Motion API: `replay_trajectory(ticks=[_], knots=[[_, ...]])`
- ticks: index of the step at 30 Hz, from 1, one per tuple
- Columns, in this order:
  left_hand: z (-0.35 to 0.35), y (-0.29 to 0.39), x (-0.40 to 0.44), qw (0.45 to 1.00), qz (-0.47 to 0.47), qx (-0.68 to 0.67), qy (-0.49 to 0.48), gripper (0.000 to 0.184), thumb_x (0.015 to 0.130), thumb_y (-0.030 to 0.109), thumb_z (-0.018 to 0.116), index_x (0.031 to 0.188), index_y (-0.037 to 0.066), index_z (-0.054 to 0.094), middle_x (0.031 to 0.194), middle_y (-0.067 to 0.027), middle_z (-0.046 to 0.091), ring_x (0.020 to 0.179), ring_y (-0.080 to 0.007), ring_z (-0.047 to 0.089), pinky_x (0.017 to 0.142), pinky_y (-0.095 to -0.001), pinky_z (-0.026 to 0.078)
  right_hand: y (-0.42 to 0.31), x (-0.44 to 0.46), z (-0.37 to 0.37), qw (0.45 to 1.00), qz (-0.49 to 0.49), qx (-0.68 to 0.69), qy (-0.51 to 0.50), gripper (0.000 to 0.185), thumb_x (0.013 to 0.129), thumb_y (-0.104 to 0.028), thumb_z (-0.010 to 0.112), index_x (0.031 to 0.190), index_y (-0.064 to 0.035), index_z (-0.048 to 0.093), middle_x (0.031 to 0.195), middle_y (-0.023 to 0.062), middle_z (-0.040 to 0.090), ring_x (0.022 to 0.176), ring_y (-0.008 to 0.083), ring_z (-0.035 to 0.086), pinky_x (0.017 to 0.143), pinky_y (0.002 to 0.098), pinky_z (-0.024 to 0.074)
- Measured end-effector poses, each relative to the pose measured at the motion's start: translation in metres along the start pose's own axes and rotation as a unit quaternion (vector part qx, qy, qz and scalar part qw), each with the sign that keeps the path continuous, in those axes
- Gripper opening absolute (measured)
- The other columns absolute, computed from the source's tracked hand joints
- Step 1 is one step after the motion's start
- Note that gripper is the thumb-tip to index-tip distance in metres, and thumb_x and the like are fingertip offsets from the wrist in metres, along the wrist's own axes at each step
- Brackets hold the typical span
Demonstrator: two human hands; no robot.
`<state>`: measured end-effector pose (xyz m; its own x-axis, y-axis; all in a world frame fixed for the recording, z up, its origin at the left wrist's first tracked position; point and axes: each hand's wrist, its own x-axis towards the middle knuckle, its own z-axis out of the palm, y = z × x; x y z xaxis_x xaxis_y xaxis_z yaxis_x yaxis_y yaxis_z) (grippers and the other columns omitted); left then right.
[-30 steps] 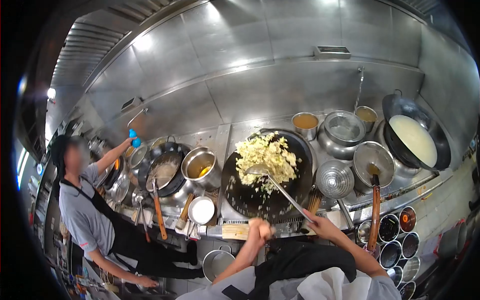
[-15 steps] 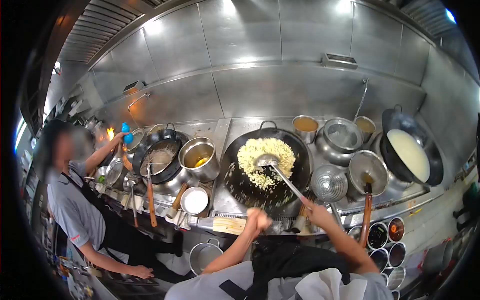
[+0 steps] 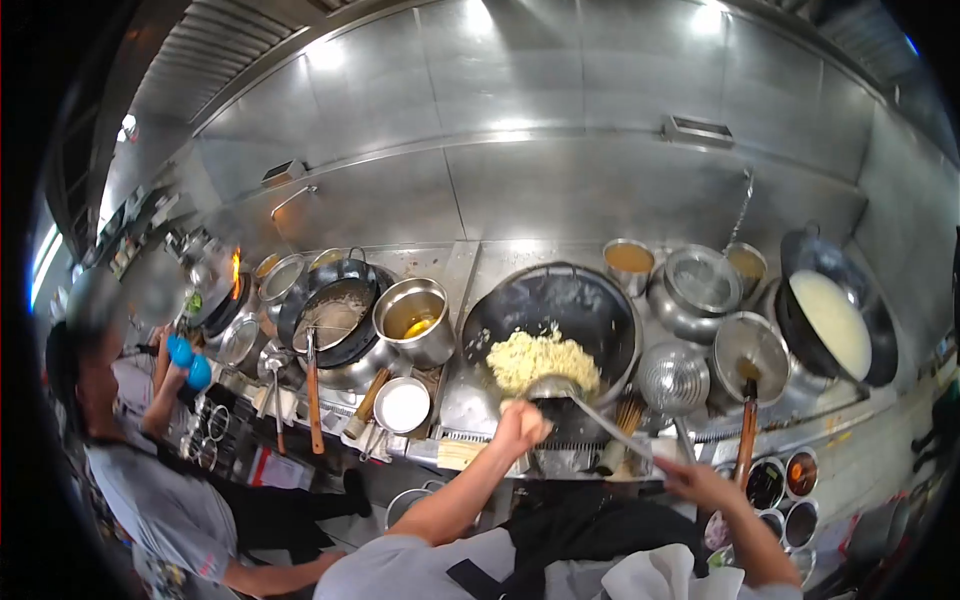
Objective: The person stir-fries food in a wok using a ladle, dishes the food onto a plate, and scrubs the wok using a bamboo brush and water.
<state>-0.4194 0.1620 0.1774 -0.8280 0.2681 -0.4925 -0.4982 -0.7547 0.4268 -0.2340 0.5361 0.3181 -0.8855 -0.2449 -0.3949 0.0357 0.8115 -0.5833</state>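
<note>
My left hand (image 3: pixel 522 428) is closed at the near rim of the big black wok (image 3: pixel 490 300); its grip point is hidden behind the fingers. The wok tilts toward me, far side raised. Pale yellow food like egg fried rice (image 3: pixel 535 360) is heaped in its near half. Wrapped round the long handle of a metal wok ladle (image 3: pixel 553 387), my right hand (image 3: pixel 697 482) is closed, and the ladle's bowl touches the heap's near edge.
Right of the wok are a perforated skimmer (image 3: pixel 673 378), a strainer (image 3: pixel 750 358) and a wok of pale liquid (image 3: pixel 830 325). Left stand an oil pot (image 3: pixel 412 322) and a white bowl (image 3: pixel 402 404). A co-worker (image 3: pixel 150 490) holds a blue bottle (image 3: pixel 188 362).
The wok has tilted toward me, and the scattered food has gathered in its near half. My right hand and the ladle have moved nearer me. The co-worker's blue bottle has shifted left and down.
</note>
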Motion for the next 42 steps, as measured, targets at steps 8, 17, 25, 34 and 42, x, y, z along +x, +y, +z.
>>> replay_trajectory(ticks=[8,17,25,34,42], knots=[[-0.053,-0.06,-0.022,0.993,0.029,0.115,0.009,0.01,0.096,0.022,0.052,0.091,0.013,0.051,0.08,-0.0073,0.058,0.062,-0.0278,0.061,0.046,-0.0428,0.054,-0.017,0.127,0.055,0.984,-0.023,-0.039,0.17,0.066,0.098,-0.027,0.06,0.158,-0.0341,0.032,0.096,0.025,0.071,0.086,0.0448,0.069,0.078,0.0507,0.0555],[-0.018,0.008,0.081,0.993,-0.035,0.093,-0.064,0.017,0.096,0.026,0.063,0.094,0.01,0.057,0.08,-0.0049,0.062,0.067,-0.0194,0.064,0.058,-0.0382,0.06,-0.005,-0.001,-0.015,0.993,-0.005,-0.024,0.117,0.064,0.091,-0.023,0.069,0.151,-0.0269,0.047,0.106,0.0284,0.069,0.097,0.0456,0.068,0.087,0.0469,0.0532],[-0.088,-0.022,-0.024,0.993,-0.041,0.099,-0.051,0.033,0.1,0.037,0.066,0.117,0.009,0.061,0.099,-0.0086,0.069,0.084,-0.0217,0.069,0.072,-0.0356,0.059,0.033,0.2,0.048,0.973,-0.071,0.202,0.09,0.068,0.099,-0.019,0.061,0.161,-0.0207,0.031,0.07,0.0053,0.059,0.053,0.0119,0.054,0.046,0.0317,0.0456],[-0.201,-0.031,-0.102,0.995,0.052,-0.083,0.01,0.04,0.097,0.035,0.069,0.124,0.008,0.056,0.101,-0.0115,0.069,0.085,-0.0248,0.07,0.071,-0.0388,0.061,-0.023,0.244,0.058,0.87,-0.004,0.458,0.182,0.067,0.105,-0.015,0.053,0.163,-0.0261,0.02,0.065,-0.0022,0.044,0.045,0.0068,0.041,0.039,0.0246,0.037],[-0.162,-0.024,-0.122,0.978,0.144,-0.117,0.092,0.021,0.078,0.006,0.07,0.096,0.006,0.059,0.078,-0.0065,0.062,0.065,-0.0209,0.063,0.057,-0.034,0.054,0.011,0.245,-0.019,0.898,-0.002,0.44,0.007,0.065,0.104,-0.02,0.055,0.16,-0.0316,0.027,0.064,-0.0024,0.045,0.045,0.0084,0.044,0.038,0.0257,0.0393]])
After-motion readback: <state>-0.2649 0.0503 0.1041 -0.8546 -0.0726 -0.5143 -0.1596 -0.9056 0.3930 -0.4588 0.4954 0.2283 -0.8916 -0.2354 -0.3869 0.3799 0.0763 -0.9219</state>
